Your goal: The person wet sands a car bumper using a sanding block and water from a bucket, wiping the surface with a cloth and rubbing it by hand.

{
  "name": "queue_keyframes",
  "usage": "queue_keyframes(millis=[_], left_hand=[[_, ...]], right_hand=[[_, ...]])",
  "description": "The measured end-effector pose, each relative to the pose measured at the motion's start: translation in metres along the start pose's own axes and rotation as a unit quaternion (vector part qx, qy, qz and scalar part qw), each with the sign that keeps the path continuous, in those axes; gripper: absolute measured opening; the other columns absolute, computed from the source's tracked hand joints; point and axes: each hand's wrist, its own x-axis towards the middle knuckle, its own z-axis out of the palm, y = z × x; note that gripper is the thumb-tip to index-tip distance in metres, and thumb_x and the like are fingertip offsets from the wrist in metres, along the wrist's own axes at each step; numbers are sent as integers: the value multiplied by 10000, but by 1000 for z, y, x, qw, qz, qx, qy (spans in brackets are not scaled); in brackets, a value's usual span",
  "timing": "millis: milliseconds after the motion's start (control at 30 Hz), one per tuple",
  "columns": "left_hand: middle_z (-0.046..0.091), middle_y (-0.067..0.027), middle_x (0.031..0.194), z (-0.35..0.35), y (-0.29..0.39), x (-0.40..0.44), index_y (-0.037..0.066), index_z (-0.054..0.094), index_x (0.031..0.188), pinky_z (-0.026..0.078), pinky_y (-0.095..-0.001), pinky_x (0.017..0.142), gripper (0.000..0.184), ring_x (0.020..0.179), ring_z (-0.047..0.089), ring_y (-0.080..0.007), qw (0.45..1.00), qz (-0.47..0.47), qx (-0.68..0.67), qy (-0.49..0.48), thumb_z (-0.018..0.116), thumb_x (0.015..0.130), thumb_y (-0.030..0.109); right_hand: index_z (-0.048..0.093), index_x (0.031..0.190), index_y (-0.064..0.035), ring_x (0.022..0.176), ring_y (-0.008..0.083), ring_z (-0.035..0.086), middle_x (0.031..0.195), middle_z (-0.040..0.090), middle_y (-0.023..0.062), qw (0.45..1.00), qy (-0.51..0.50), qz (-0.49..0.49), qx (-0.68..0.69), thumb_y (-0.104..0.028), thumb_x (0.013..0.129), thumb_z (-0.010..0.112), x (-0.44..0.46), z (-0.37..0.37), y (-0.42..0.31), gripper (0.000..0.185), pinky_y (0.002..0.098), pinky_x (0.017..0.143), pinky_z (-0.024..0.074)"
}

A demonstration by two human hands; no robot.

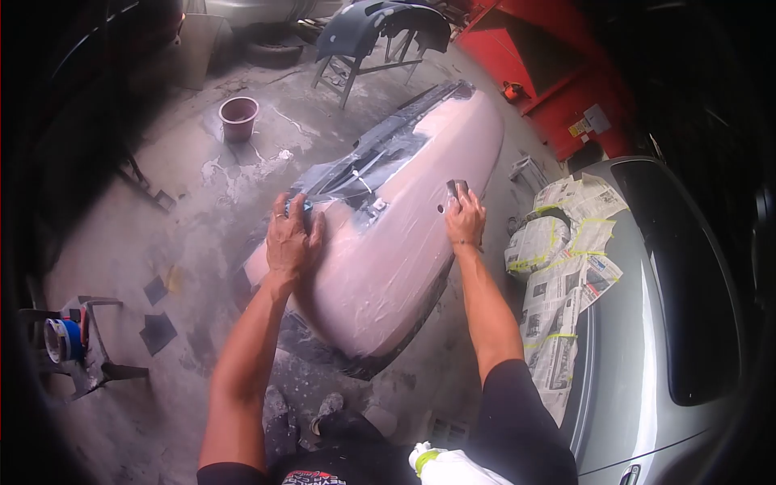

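Observation:
A large car bumper [380,267], coated in pale pink with wet-looking streaks, lies lengthwise in front of me; its inner edge shows dark grey. My left hand [293,238] is at the bumper's left edge, fingers curled over a small light-blue thing [305,207] whose kind I cannot make out. Farther right, on the pink surface, my right hand [466,220] grips a small dark piece that looks like sandpaper [455,187]. Just left of that hand is a small round dark hole [440,208] in the bumper.
A maroon bucket [238,120] stands on the stained floor, back left. Another dark bumper [380,32] rests on a stand behind. At right is a silver car [630,339] partly masked with newspaper [558,299]. A toppled-looking chair [93,347] and dark sheets [158,331] are left.

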Motion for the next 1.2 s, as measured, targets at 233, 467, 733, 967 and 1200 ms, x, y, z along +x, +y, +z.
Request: queue_keyframes(millis=[233,467,733,967,1200], left_hand=[[494,-249,1369,-2,5,-1,81,557,1298,477,-518,988,448,1195,548,-452,1000,3,14,16,656,922,304],[491,-243,1377,1,-2,-2,80,563,1296,480,-517,981,462,1197,550,-445,1000,5,-8,23,671,908,307],[485,-240,1396,-2,-2,-2,107,563,1312,473,-518,990,473,1201,550,-442,1000,-5,-14,11,665,908,333],[488,-256,1387,-2,-2,-1,91,565,1303,476,-519,986,453,1192,557,-447,1000,7,-10,17,662,916,305],[507,-256,1366,-3,1,-1,85,576,1286,477,-520,987,423,1186,562,-449,1000,-2,-21,11,662,921,281]], right_hand=[[713,1285,-196,1141,357,592,1350,630,162,995,-30,-97,2,-26,743,654,-180,-82,-104,570,474,1026,469],[697,1283,-159,1103,365,602,1327,633,196,999,-27,-17,-44,-120,894,603,47,11,-25,402,451,1013,448],[709,1290,-280,1152,316,600,1337,623,139,987,-31,-155,30,-73,792,676,-164,-70,-126,540,466,1010,473],[698,1274,-159,1072,402,625,1273,652,200,992,-41,-120,11,-148,879,636,74,33,-66,400,485,991,462],[684,1315,-253,1110,385,609,1357,614,151,974,-73,-207,58,-101,837,630,-138,-55,-164,504,484,1013,475]])
